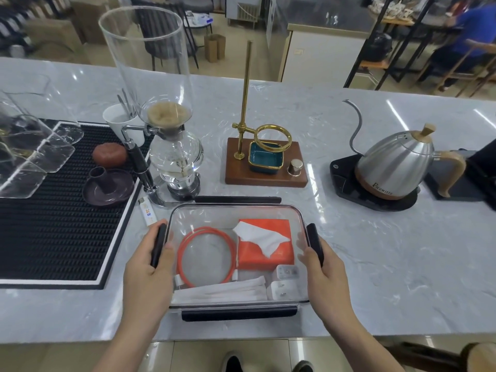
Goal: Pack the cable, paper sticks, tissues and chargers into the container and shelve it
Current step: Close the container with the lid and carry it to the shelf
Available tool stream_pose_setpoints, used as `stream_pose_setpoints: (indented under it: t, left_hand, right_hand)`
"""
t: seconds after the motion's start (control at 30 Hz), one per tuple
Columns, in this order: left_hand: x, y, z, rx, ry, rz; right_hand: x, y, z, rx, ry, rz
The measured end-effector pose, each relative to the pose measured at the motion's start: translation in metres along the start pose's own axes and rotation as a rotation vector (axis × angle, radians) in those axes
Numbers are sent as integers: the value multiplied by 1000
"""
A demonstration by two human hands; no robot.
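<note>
A clear rectangular container (236,210) with a clear lid and black latch clips sits on the marble counter near its front edge. Inside lie a coiled orange cable (206,256), an orange tissue pack (264,244) with a white tissue sticking out, white paper sticks (220,291) along the near wall, and two white chargers (283,281) in the near right corner. My left hand (147,275) grips the container's left side at the black side clip (158,244). My right hand (322,275) grips the right side at its clip (315,242).
A siphon coffee maker (171,146) and a white lighter (146,210) stand just behind the container. A black bar mat (53,224) with glassware lies to the left. A brass dripper stand (265,157) and a gooseneck kettle (394,162) are behind and to the right.
</note>
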State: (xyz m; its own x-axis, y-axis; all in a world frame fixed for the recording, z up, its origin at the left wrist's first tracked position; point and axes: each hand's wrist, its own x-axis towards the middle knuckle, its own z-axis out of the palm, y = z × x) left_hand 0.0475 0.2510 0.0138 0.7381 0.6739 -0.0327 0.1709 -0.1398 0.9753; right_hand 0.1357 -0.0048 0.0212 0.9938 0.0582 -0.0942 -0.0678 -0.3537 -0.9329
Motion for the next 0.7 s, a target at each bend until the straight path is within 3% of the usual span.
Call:
stream_pose_setpoints:
  t: [0.33,0.7]
  left_hand:
    - [11,5,30,-118,-58,-1]
    - [8,0,46,-195,69,31]
  right_hand:
    - [13,2,-20,27,54,15]
    - [19,10,-24,172,181,-22]
